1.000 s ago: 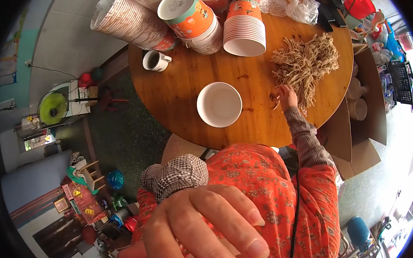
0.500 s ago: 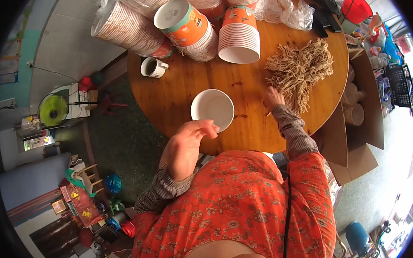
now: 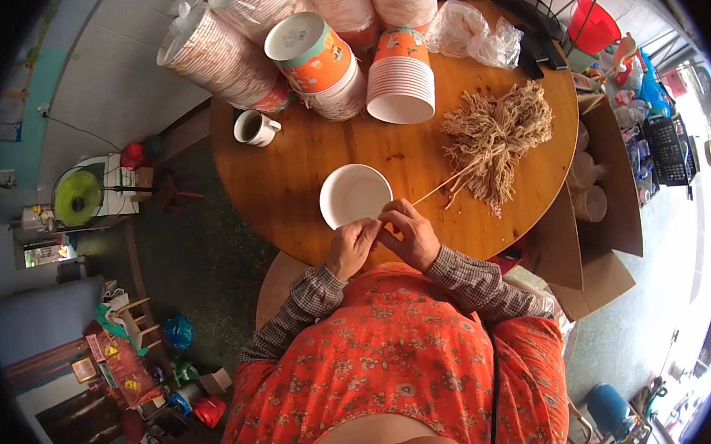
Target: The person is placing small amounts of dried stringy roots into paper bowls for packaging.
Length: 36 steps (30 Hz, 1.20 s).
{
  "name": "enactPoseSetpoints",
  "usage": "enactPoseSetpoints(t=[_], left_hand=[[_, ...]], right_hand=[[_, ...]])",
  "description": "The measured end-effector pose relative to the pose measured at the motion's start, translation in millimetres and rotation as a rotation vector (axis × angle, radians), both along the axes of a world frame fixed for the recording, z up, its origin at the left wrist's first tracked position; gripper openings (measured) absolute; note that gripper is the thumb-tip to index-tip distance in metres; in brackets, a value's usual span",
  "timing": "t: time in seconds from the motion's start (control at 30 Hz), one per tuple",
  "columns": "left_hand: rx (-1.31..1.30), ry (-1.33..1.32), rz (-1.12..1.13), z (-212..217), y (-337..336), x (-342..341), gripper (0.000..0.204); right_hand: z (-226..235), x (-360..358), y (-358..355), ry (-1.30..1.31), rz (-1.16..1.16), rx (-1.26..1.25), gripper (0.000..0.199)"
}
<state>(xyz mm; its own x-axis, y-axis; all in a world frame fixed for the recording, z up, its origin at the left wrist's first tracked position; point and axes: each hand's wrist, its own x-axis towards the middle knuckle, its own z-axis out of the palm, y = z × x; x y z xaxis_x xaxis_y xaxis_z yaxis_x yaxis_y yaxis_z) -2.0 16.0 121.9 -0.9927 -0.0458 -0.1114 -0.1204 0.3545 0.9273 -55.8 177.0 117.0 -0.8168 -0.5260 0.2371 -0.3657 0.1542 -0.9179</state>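
Observation:
My left hand (image 3: 351,249) and my right hand (image 3: 408,233) meet at the near edge of a round wooden table (image 3: 293,177), just below a white paper bowl (image 3: 355,195). Both pinch the near end of a thin tan string (image 3: 435,191) that runs up and to the right to a tangled bundle of tan strings (image 3: 495,139) lying on the table. The fingers of both hands are closed on the string.
Stacks of paper bowls (image 3: 402,78), some in plastic sleeves (image 3: 223,51), fill the far side of the table. A white mug (image 3: 254,127) stands at the left, crumpled plastic bags (image 3: 473,30) at the back. An open cardboard box (image 3: 601,204) sits to the right.
My left hand came down from close to the camera to the table edge. My right hand drew back from the string bundle, pulling one string out; both hands now hold it.

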Motion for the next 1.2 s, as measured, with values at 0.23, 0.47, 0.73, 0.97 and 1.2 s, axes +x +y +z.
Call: enactPoseSetpoints(t=[0.23,0.47,0.73,0.97,1.2], left_hand=[[0.083,0.086,0.003,57.7,-29.6,32.2,0.032],[0.116,0.057,0.074,33.3,-35.9,42.5,0.023],[-0.051,0.143,-0.050,39.4,-34.2,36.1,0.008],[0.027,0.061,-0.082,26.6,-28.8,38.2,0.009],[0.092,0.075,-0.102,22.4,-11.0,34.8,0.007]], right_hand=[[58.6,16.6,-21.7,-0.125,0.244,-0.144,0.015],[45.4,32.8,-24.7,-0.569,0.200,-0.222,0.015],[34.4,25.4,-5.4,-0.444,0.209,0.124,0.017],[21.2,43.2,2.3,-0.554,0.052,0.005,0.018],[15.1,49.9,12.5,-0.344,-0.080,0.105,0.017]])
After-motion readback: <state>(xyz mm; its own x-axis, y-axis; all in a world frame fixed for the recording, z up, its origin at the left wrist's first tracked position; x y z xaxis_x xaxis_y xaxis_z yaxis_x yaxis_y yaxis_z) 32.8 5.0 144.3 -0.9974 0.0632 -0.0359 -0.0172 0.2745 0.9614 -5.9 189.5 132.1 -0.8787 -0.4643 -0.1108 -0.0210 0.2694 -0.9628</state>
